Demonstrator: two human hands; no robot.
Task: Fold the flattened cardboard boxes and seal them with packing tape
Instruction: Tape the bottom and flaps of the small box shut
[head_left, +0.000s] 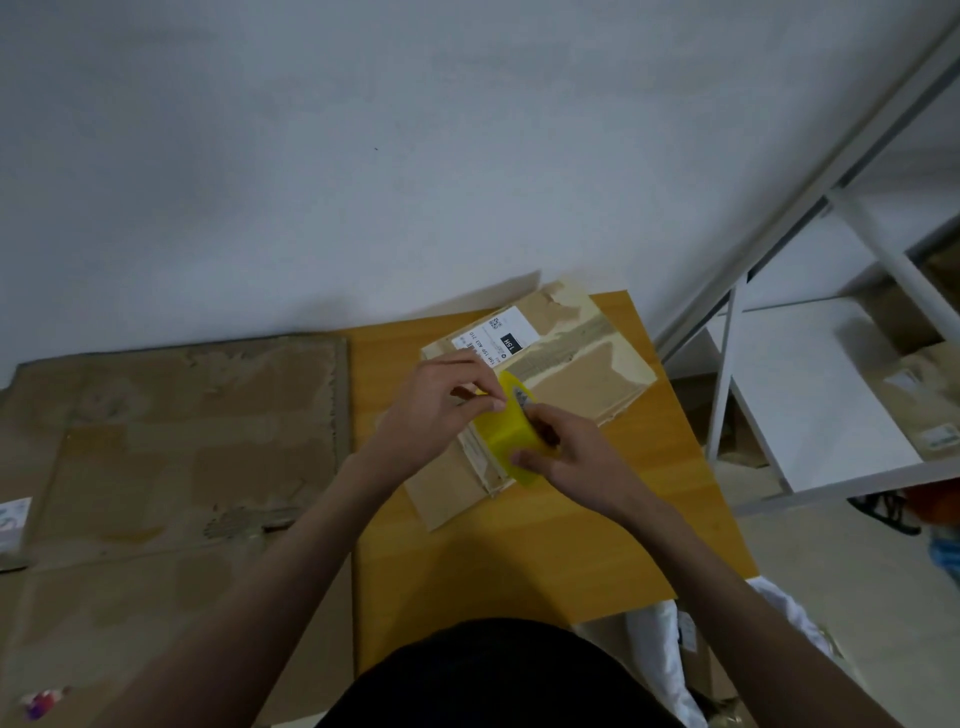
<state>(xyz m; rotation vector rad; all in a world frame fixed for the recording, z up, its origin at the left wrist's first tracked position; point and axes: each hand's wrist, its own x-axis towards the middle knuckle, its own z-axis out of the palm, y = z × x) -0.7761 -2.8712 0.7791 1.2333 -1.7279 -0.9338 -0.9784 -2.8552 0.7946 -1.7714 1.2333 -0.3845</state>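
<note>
Box label reads "15H"; right hand grips yellow tape roll, left hand pinches its end, above the cardboard box.

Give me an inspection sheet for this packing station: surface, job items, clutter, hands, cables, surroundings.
Surface: wooden table, with a large flattened cardboard sheet lying beside it on the left.
Job's things: cardboard box on the table, bearing a white shipping label and old tape marks; yellow tape roll held over it.
Clutter: small colourful scrap on the cardboard at lower left.
Hands: left hand pinches at the roll's edge; right hand grips the roll.
Cables: nothing seen.
Surroundings: white wall; white metal shelving on the right holding another box.
</note>
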